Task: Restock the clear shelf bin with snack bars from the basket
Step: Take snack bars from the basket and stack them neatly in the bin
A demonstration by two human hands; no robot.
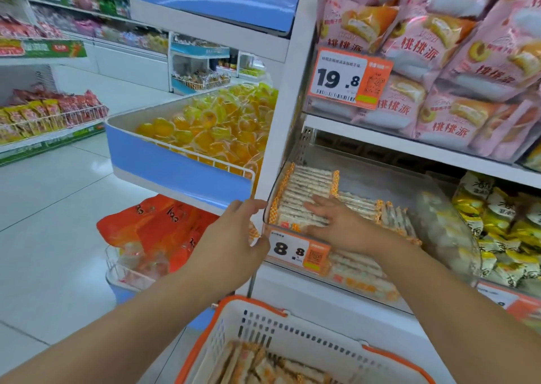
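Closest to the person is the basket (292, 334). It is white plastic with small holes in its wall and an orange rim. Some snack bars (263, 366) lie in the bottom of it, waiting to go up on the shelf. They are long and flat, in shiny wrappers with orange ends.

Just past the basket, both arms reach out to the clear shelf bin (270, 196). The left hand (234, 237) is at the bin's left front corner. Its thumb and fingers are spread fairly wide around that corner, most likely to keep the bin from sliding. It holds no bar.

The right hand (336, 219) is inside the bin. Its fingers are straight and lie flat on a neat row of bars (307, 184), holding nothing. It looks like it is pressing them tidy so more can fit. The bin is see-through hard plastic with a round corner. An orange and white price tag (298, 252) is stuck on its front.

Farther up, soft pink bags of cake (456, 61) fill the next shelf. To the left, a blue tray (175, 164) holds shiny yellow jelly cups (210, 126).
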